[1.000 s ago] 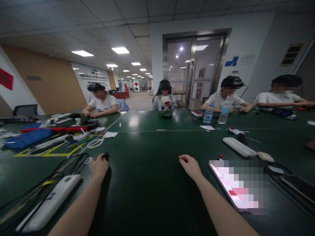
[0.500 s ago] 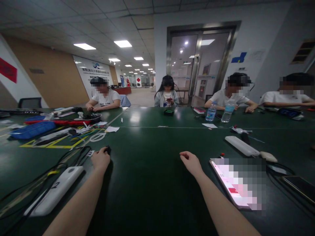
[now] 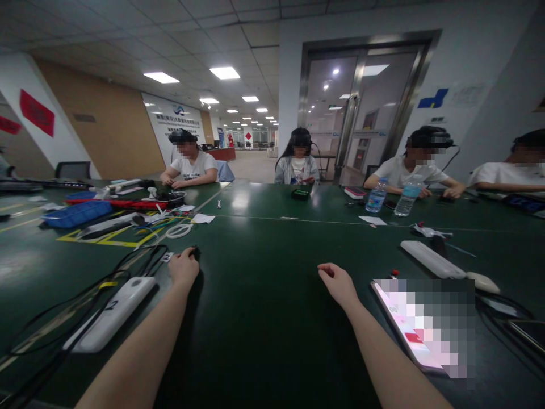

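Note:
My left hand [image 3: 184,267] rests on the dark green table [image 3: 259,318], its fingers closed round a small black object [image 3: 195,251] that is mostly hidden. Beside it lie black cables [image 3: 147,255] and a white power bank marked 2 [image 3: 111,314]. Over the table's right half, my right hand [image 3: 338,283] has its fingers curled together; nothing shows between them. To the right of that hand, a phone with a lit pink screen [image 3: 409,326] lies flat, partly blurred out.
A blue tray [image 3: 78,213], a white cable coil [image 3: 179,230] and wires lie at the left. Two water bottles [image 3: 376,195] [image 3: 407,196], a white bar [image 3: 432,259] and a mouse [image 3: 483,281] are at the right. Several people sit across the table.
The view has turned slightly left, so everything appears shifted right. Across the table, the middle person's held object is lower. Both my hands keep much the same pose on the table.

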Tool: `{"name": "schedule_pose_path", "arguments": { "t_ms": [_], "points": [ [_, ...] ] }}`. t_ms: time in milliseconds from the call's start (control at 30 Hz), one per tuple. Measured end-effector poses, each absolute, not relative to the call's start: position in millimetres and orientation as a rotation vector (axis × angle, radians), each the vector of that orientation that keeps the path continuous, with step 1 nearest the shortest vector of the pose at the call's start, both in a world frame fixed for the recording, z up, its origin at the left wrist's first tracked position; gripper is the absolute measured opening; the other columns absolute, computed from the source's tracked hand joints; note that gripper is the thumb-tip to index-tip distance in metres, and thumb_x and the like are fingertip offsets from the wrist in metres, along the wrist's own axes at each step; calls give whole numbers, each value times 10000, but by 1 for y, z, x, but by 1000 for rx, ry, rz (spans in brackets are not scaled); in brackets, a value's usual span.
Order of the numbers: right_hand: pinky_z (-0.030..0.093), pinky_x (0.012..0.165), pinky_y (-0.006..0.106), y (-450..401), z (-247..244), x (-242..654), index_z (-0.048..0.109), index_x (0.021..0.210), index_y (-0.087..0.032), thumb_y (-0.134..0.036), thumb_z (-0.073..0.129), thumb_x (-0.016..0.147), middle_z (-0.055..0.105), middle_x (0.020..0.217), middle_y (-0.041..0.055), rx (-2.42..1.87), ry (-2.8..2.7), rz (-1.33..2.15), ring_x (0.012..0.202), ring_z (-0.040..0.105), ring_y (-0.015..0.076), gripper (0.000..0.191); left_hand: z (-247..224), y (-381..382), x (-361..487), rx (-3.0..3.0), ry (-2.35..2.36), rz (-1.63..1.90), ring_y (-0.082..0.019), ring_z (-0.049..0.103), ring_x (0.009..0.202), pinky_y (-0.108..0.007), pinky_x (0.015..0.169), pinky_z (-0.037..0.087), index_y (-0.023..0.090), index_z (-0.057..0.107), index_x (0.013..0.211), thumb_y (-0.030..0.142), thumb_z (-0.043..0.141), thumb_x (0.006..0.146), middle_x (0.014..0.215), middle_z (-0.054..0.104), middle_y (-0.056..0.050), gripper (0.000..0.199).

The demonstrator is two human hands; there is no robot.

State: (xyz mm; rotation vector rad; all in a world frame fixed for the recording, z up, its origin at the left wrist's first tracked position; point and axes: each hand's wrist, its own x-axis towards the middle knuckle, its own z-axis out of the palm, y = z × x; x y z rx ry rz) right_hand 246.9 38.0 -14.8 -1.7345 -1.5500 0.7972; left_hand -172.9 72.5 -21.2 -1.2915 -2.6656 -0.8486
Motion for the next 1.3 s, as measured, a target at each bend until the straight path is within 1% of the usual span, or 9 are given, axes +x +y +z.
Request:
{"name": "schedule_pose_path", "arguments": {
  "t_ms": [133, 367, 533, 833, 1000, 1133, 1300],
  "points": [
    [468, 818, 343, 36, -11, 246, 625, 1034, -198, -269, 501, 803, 654, 1021, 56, -1737, -1552, 808, 950, 600, 215, 271, -22, 73, -175, -1291, -2657, -861, -301, 533, 1050, -378, 879, 417, 181, 608, 1183, 240, 387, 844, 1113, 576, -177, 409],
    [471, 797, 321, 35, -9, 244, 630, 1024, -194, -276, 508, 802, 660, 987, 49, -1755, -1544, 785, 924, 608, 202, 266, -26, 77, -179, -1275, -2673, -854, -287, 559, 1000, -373, 842, 441, 202, 618, 1169, 247, 418, 828, 1072, 604, -158, 398],
    [473, 788, 316, 36, -10, 245, 642, 1004, -199, -282, 506, 803, 665, 963, 44, -1746, -1548, 773, 906, 613, 200, 257, -26, 77, -179, -1260, -2668, -868, -273, 561, 997, -356, 849, 442, 205, 623, 1162, 239, 416, 830, 1061, 603, -151, 392],
    [471, 784, 300, 37, -13, 245, 646, 1009, -207, -283, 522, 789, 667, 976, 35, -1742, -1516, 785, 920, 610, 195, 264, -27, 79, -182, -1283, -2676, -832, -279, 573, 965, -360, 835, 442, 217, 611, 1182, 251, 417, 826, 1023, 605, -146, 407],
    [474, 795, 307, 38, -15, 245, 649, 998, -195, -274, 523, 791, 668, 970, 41, -1726, -1519, 786, 917, 612, 196, 255, -29, 80, -183, -1264, -2683, -853, -297, 548, 1014, -377, 853, 436, 215, 610, 1185, 262, 422, 819, 1064, 584, -157, 414],
    [480, 800, 311, 37, -15, 246, 641, 1005, -200, -267, 520, 798, 664, 987, 41, -1715, -1521, 797, 926, 611, 194, 249, -30, 80, -183, -1242, -2688, -898, -301, 549, 994, -395, 841, 441, 223, 623, 1163, 261, 445, 798, 1062, 586, -150, 408],
    [486, 794, 321, 39, -18, 246, 651, 980, -205, -277, 530, 785, 671, 955, 38, -1702, -1523, 773, 898, 621, 197, 241, -29, 80, -183, -1255, -2684, -889, -295, 548, 989, -381, 837, 441, 224, 623, 1162, 258, 428, 806, 1046, 589, -149, 407]
  ]
}}
